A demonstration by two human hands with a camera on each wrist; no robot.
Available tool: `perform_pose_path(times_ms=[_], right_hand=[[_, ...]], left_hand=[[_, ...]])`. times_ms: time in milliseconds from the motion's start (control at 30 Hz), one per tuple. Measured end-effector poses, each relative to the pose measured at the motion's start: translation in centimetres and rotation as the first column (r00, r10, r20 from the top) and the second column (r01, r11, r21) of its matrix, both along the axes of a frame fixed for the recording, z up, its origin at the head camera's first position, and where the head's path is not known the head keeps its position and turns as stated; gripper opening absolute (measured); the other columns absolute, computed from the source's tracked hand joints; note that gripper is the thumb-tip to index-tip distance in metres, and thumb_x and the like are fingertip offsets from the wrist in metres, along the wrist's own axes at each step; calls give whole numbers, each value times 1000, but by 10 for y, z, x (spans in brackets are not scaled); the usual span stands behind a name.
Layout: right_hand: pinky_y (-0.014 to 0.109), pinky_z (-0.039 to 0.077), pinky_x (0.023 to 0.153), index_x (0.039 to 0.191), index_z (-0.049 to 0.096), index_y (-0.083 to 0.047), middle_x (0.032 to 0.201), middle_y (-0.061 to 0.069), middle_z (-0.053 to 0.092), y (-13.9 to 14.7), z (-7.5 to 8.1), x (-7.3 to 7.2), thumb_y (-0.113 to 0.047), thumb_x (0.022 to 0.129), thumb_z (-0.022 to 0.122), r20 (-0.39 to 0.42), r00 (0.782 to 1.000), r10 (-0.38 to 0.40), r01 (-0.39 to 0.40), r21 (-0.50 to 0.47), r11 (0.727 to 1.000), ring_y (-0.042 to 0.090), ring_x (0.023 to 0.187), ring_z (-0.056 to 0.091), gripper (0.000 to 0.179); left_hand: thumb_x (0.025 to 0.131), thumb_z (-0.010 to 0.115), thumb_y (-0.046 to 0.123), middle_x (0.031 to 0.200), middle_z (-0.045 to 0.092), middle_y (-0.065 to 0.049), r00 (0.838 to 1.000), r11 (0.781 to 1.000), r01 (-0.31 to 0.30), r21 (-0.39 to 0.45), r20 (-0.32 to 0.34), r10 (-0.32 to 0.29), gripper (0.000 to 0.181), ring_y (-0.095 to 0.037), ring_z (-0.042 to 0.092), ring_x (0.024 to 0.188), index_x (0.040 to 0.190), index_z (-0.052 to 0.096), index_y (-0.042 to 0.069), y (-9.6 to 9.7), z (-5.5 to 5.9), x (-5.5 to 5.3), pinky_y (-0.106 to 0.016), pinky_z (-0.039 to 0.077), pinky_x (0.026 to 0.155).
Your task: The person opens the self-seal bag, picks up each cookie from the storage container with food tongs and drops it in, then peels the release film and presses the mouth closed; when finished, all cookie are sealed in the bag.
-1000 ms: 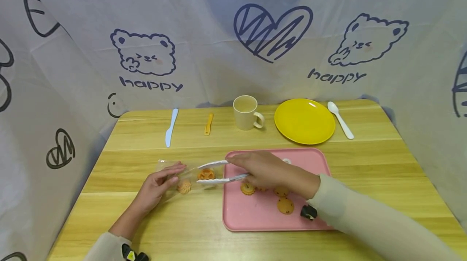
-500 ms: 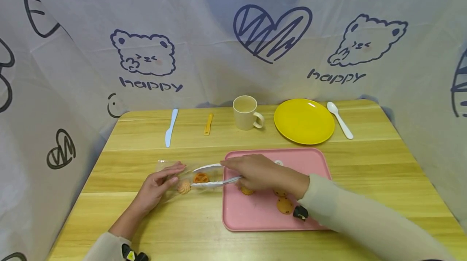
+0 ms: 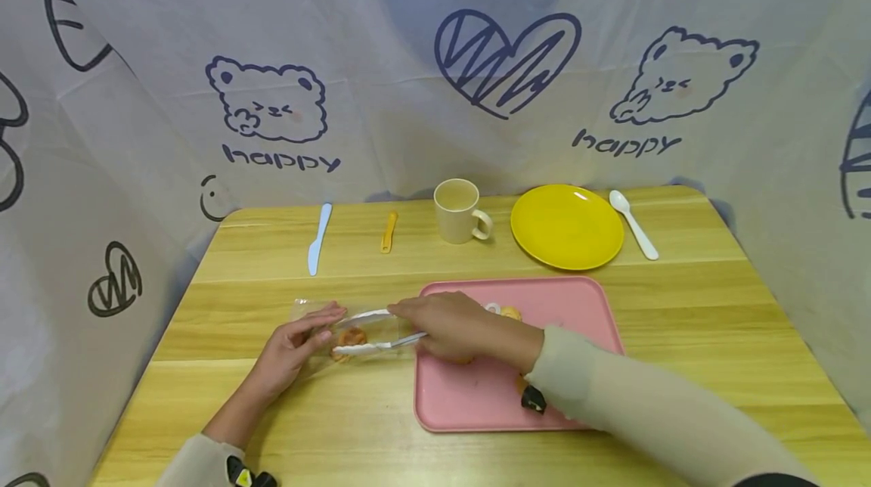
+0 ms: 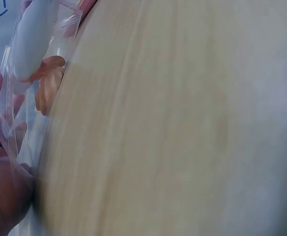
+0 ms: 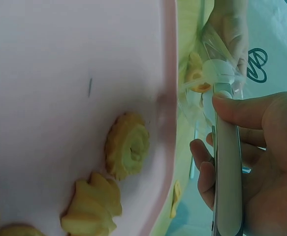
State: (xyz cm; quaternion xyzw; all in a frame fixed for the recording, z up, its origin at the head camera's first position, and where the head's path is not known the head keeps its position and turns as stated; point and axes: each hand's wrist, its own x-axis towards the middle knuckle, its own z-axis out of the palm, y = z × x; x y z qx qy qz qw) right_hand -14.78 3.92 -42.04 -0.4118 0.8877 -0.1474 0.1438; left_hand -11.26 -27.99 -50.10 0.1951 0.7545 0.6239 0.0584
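Both hands meet at the clear bag (image 3: pixel 384 330): we see the left hand (image 3: pixel 299 347) holding it between thumb and fingers, and the right hand (image 3: pixel 463 327) gripping tongs (image 3: pixel 370 347), their white tips inside the bag. A brown pretzel-shaped cookie (image 3: pixel 352 336) sits between those tips, just right of our left fingertips; whether both tips press it, we cannot tell. Beneath our right fingers runs the left edge of the pink tray (image 3: pixel 476 411), so that hand spans tray and wood. To the left of our left hand, table (image 3: pixel 354 426) stretches to its edge, and more wood lies on the near side of both hands. Beyond them, well apart, stand a mug (image 3: pixel 454 218) and a yellow plate (image 3: pixel 567 234). Our left wrist view shows ridges on a swirl cookie (image 4: pixel 48 91) beside the white tip, mostly covered from above. Our right wrist view reveals a ring-shaped cookie (image 5: pixel 128 147) and a ridged cookie (image 5: pixel 94 206) on the tray near the right hand, largely hidden from the head camera.
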Motion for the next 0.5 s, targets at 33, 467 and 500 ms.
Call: perform_pose_path(times_ms=[33, 467, 500], right_hand=[[44, 50, 108, 158, 45, -19, 157, 0, 50, -1, 0, 0, -19, 99, 66, -3, 1000, 1, -1, 1, 1000, 22, 137, 54, 63], [42, 55, 100, 159, 43, -20, 159, -1, 48, -19, -7, 3, -22, 98, 70, -59, 998, 24, -22, 36, 999, 20, 135, 57, 67], [42, 56, 99, 159, 42, -20, 159, -1, 48, -20, -7, 4, -23, 98, 70, -58, 998, 25, -23, 38, 999, 21, 135, 57, 67]], left_hand=[[104, 55, -1, 146, 58, -21, 1000, 1000, 1, 1, -1, -1, 34, -5, 40, 147, 135, 57, -15, 0, 0, 0, -12, 34, 113], [105, 54, 0, 146, 61, -9, 1000, 1000, 1, -7, 17, -1, 33, -7, 40, 147, 136, 61, -9, 0, 0, 0, -13, 33, 115], [105, 54, 0, 146, 61, -8, 1000, 1000, 1, -7, 19, -1, 33, -7, 41, 147, 136, 61, -9, 0, 0, 0, -12, 32, 115]])
